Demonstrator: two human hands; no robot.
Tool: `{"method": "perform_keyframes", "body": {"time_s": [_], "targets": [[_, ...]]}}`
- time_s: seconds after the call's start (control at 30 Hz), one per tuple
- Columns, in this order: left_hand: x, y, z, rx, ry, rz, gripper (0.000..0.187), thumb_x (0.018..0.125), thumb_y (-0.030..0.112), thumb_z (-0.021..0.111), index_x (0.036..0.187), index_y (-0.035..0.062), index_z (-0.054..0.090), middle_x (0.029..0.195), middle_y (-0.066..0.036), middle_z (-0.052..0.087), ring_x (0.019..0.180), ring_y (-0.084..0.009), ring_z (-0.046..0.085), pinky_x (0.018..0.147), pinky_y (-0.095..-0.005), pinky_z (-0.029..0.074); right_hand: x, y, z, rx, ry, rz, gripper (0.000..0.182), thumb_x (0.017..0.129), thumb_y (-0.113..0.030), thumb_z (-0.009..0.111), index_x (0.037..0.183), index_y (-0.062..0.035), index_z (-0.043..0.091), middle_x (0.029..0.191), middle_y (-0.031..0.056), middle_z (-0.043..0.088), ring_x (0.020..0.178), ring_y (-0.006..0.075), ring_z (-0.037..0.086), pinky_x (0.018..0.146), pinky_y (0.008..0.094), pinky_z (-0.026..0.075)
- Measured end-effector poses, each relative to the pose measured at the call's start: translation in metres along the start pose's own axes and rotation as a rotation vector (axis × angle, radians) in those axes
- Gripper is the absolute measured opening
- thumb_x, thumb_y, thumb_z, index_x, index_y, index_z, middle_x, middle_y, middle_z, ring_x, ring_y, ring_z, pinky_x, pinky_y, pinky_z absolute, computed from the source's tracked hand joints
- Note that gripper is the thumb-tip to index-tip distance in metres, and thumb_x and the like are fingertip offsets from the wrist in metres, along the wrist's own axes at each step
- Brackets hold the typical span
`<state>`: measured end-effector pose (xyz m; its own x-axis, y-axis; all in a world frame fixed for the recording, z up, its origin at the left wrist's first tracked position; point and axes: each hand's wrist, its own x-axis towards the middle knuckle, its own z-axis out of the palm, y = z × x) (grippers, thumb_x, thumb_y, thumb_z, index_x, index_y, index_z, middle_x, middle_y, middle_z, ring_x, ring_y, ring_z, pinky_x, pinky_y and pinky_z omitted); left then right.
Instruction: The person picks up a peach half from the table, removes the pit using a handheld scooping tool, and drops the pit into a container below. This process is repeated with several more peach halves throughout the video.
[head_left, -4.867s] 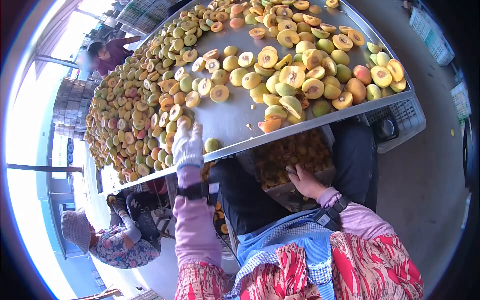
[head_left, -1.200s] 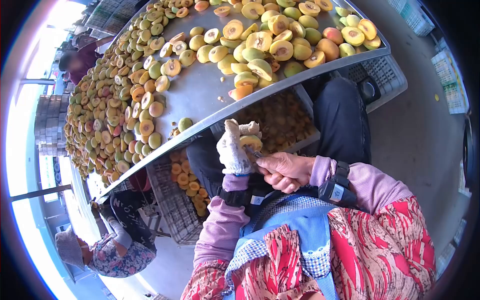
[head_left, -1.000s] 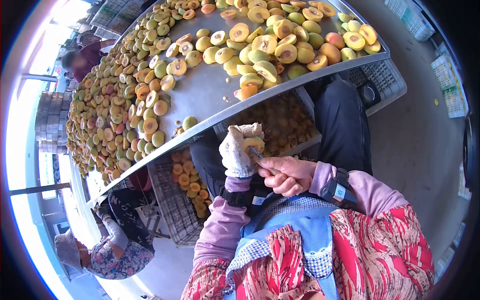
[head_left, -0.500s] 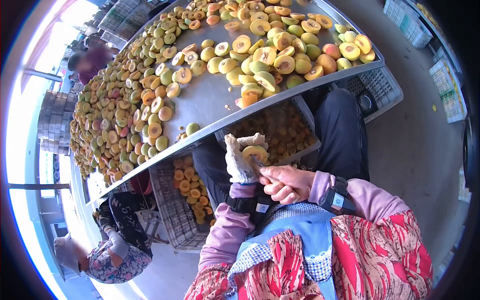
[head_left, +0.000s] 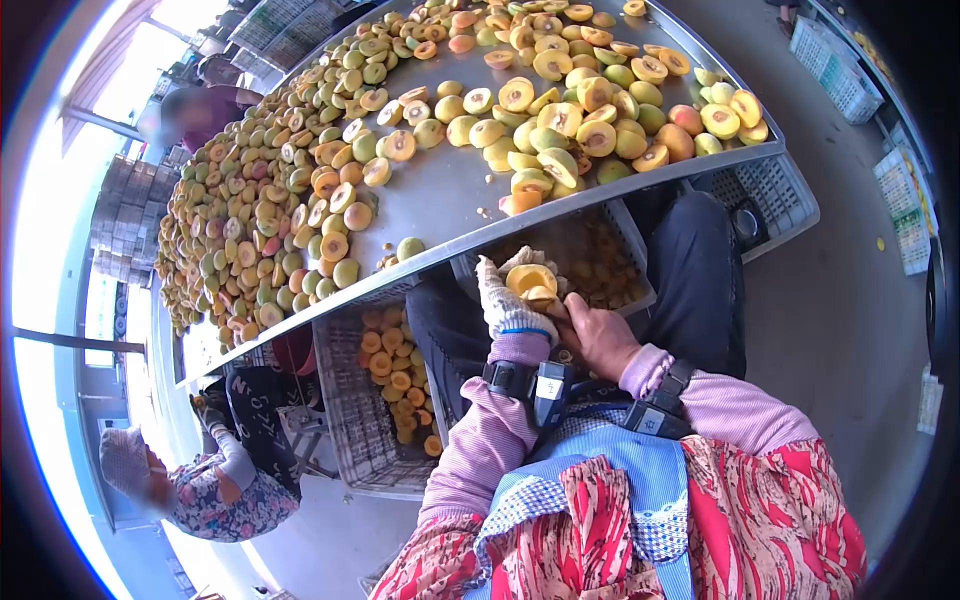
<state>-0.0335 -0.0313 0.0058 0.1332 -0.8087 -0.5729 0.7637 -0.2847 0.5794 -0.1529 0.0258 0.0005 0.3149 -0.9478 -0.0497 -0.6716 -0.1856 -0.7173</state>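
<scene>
My left hand [head_left: 502, 305], in a white knit glove, is closed around a halved yellow peach [head_left: 530, 277]. The cut face is turned up and shows a smooth hollow with no stone in it. Bare and with fingers curled, my right hand [head_left: 604, 340] is right beside the fruit. The small metal-tipped hand tool seen in it earlier is now mostly hidden by the fingers. Both hands are over my lap, just in front of the metal table [head_left: 415, 205]. A small brownish thing, possibly a stone, shows below my right hand.
Many halved peaches [head_left: 250, 215] are spread over the table. Beneath its edge stand a crate of stones and scraps [head_left: 600, 270] and a crate of pitted halves [head_left: 350, 440]. A co-worker [head_left: 225, 490] sits at the left, another person [head_left: 205, 112] beyond the table. Crates [head_left: 835, 70] line the right side.
The stone visible in the peach half is gone, leaving a hollow. My right hand has shifted right and turned, its tool drawn out of the cut face. The camera view has shifted slightly.
</scene>
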Motion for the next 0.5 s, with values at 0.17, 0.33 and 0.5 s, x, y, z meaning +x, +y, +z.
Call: {"method": "perform_keyframes", "body": {"time_s": [0.17,0.33,0.5], "targets": [[-0.002,0.022,-0.008,0.008,0.001,0.089,0.05,0.09,0.049,0.041,0.095,0.0025,0.058,0.086,-0.012,0.062,0.078,-0.028,0.059,0.066,-0.043,0.051,0.005,0.008,0.01,0.242,0.073,-0.112,0.024,0.089,-0.026,0.051,0.095,-0.0054,0.039,0.069,0.0237,0.058,0.07,0.0434,0.057,0.059,0.0506,0.044],[-0.006,0.076,-0.021,0.119,0.097,0.368,0.045,0.088,0.045,0.048,0.096,0.0027,0.058,0.086,-0.012,0.062,0.078,-0.0266,0.059,0.068,-0.0385,0.049,0.026,0.038,0.025,0.146,0.061,0.138,0.025,0.088,-0.024,0.05,0.102,-0.0055,0.04,0.08,0.0245,0.06,0.077,0.044,0.058,0.064,0.0509,0.045],[0.007,0.143,-0.049,1.569,0.778,1.284,0.039,0.08,0.023,0.067,0.111,0.0008,0.055,0.102,-0.017,0.06,0.087,-0.0335,0.059,0.084,-0.0388,0.047,0.025,0.116,0.079,-0.202,0.035,0.229,0.028,0.087,-0.019,0.048,0.11,-0.0047,0.042,0.084,0.0241,0.062,0.079,0.043,0.059,0.067,0.05,0.047]]}}
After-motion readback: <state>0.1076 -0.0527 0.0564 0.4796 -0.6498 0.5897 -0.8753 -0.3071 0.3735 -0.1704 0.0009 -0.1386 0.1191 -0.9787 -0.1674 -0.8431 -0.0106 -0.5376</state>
